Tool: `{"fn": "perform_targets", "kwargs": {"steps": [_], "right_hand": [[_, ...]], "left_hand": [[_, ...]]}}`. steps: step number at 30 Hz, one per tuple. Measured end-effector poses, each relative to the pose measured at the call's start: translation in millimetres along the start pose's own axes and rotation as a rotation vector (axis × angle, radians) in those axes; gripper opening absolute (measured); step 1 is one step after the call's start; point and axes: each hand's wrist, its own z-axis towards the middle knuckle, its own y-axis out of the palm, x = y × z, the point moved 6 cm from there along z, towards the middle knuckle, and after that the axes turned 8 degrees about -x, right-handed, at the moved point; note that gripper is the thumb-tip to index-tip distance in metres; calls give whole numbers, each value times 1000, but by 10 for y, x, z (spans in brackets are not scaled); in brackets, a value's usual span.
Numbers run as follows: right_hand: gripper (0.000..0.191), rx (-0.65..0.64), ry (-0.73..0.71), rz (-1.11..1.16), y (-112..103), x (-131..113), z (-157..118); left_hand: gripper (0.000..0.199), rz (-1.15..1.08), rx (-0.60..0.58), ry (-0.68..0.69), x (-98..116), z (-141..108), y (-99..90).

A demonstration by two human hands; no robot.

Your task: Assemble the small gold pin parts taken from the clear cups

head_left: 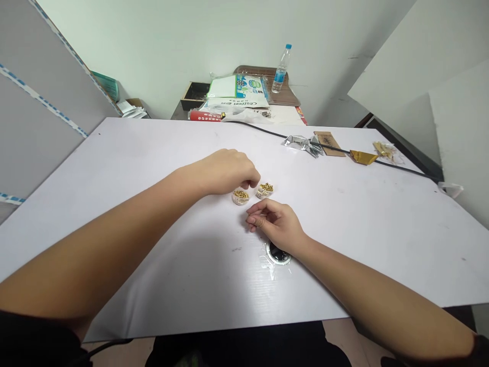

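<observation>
Two small clear cups stand close together near the middle of the white table (183,300), each heaped with small gold-coloured metal pieces. My left hand (225,172) hovers over the left cup (241,198), fingers bent down and pressed together; whatever lies between the fingertips is hidden. The right cup (265,191) sits just past those fingertips. Nearer to me, my right hand (280,223) is held in front of the cups, thumb and forefinger pinched together. Anything in that pinch is too small to name.
A round black disc with a pale rim (278,252) lies under my right wrist, with clear tape around it. A black cable (263,131) crosses the far side past silver packets (300,143), brown card (329,143) and a gold packet (362,157). Behind stands a water bottle (280,71).
</observation>
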Motion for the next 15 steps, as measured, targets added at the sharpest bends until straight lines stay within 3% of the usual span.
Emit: {"fn": "perform_targets", "kwargs": {"steps": [4, 6, 8, 12, 15], "right_hand": [[19, 8, -43, -38, 9, -45, -9], [18, 12, -56, -60, 14, -64, -15], [16, 11, -66, -67, 16, -77, -22], [14, 9, -64, -87, 9, -92, -36], [15, 9, -80, -117, 2, -119, -44]], "left_hand": [[23, -339, 316, 71, -3, -266, -45], [23, -577, 621, 136, 83, -477, -46], [17, -879, 924, 156, 163, -683, 68], [9, -1259, 948, 138, 431, -725, 493], [8, -1396, 939, 21, 463, -690, 726]]}}
